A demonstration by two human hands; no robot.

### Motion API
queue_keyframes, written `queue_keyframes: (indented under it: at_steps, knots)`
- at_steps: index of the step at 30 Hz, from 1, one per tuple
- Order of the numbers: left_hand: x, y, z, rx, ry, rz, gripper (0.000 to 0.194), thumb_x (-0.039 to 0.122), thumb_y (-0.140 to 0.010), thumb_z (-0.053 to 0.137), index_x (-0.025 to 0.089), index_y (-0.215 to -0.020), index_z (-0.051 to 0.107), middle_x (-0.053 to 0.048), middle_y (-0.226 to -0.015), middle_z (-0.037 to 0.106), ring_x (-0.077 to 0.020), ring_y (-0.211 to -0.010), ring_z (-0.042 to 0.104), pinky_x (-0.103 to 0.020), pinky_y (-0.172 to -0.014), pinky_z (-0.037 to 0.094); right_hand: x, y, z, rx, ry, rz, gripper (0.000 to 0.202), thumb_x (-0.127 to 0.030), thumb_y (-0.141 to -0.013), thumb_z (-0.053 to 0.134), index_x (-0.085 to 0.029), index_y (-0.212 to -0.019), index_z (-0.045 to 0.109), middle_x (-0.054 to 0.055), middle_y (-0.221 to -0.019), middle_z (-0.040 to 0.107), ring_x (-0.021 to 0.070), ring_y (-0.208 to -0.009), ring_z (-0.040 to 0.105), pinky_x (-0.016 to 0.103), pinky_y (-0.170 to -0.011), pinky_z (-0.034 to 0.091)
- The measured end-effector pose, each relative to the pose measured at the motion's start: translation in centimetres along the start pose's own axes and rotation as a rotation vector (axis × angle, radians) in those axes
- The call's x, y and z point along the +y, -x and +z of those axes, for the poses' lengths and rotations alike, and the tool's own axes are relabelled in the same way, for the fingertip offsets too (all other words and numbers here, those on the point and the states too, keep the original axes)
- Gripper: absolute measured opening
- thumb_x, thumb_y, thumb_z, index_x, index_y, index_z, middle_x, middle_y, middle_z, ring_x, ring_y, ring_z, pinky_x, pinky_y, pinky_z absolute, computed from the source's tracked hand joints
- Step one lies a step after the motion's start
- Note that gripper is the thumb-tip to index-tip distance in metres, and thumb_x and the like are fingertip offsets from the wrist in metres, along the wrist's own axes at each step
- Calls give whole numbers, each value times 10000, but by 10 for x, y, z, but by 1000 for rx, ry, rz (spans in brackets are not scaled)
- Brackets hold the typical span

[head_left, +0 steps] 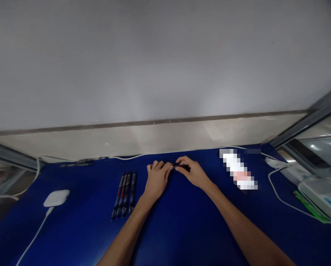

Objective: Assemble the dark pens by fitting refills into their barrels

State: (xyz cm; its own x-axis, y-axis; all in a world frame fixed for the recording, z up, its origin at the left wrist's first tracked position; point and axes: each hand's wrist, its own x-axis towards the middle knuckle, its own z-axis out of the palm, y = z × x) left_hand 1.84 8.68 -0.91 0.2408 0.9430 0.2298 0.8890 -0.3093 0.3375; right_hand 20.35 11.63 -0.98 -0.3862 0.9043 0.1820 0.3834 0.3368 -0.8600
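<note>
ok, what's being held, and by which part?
Small, slim dark object, apparently held near opposite ends by left hand and right hand; material unclear.

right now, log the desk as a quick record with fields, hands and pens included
surface: blue tabletop
left: left hand, fingertips at a small dark item
right: right hand, fingers around the same item
item identity: cannot tell, partly hidden
pen row: four pens, side by side, left of both hands
far left: white case, cable attached
right side: pixelated object
</note>
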Motion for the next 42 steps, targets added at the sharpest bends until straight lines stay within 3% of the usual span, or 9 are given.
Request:
queue_keyframes:
  at_steps: [2,7,11,13,19,24,31,38,42]
  knots:
    - [1,0,-1,0,14,-7,313,365,-1014,338,271,-1060,633,-35,-935,635,-198,-899,486,-347,-776,291,1,-1,1,32,52,-19,171,-390,-925,549,-231,-937,612,-5,-792,667,147,-709,604,268,-668,453]
    - [4,1,-4,-40,38,61,282,400,-997,392,312,-1173,594,-30,-964,640,-199,-926,488,-352,-804,296,9,-3,2,53,252,-79,445,-395,-994,397,-217,-610,536,12,-612,610,167,-631,545,330,-703,438]
    - [1,-1,-1,-5,9,-37,339,370,-1018,319,257,-974,635,-27,-884,636,-197,-884,490,-352,-776,284,8,-2,3,8,222,-98,237,-410,-957,495,-245,-877,645,12,-830,696,185,-778,610,346,-792,449]
    - [0,-1,-1,3,34,-50,328,395,-1014,329,247,-989,622,-28,-925,647,-199,-899,496,-347,-779,285,7,-2,3,21,198,-98,195,-408,-942,525,-248,-973,633,23,-931,691,188,-849,616,335,-799,456]
    - [2,1,-1,-6,41,39,296,413,-1004,360,319,-1162,591,-19,-961,641,-200,-909,488,-347,-788,285,5,-1,2,41,278,-109,449,-373,-1004,371,-222,-622,551,8,-604,593,182,-671,558,360,-762,439]
    - [0,0,1,-6,-16,-17,351,390,-1019,304,273,-1009,635,-28,-881,620,-197,-869,483,-346,-762,276,3,-1,2,22,217,-134,160,-365,-953,519,-240,-935,618,14,-894,677,181,-834,606,329,-789,449]
    - [-2,1,3,-11,-51,18,346,390,-1019,309,267,-1011,632,-31,-884,613,-197,-875,481,-343,-753,275,10,0,5,-7,344,-221,212,-301,-1004,427,-207,-912,593,28,-882,675,179,-809,585,360,-843,414]
    - [-3,1,4,-10,-44,18,349,384,-1022,302,262,-994,627,-26,-879,614,-197,-868,486,-350,-749,279,14,-1,5,-27,420,-205,305,-304,-1019,379,-207,-805,573,10,-732,632,173,-707,552,345,-761,416]
    - [-3,1,5,32,-56,46,296,364,-1015,337,262,-1092,604,-36,-948,615,-206,-901,486,-358,-765,307,6,0,4,5,412,-217,227,-317,-1012,412,-218,-982,614,27,-903,680,179,-838,591,344,-818,428]
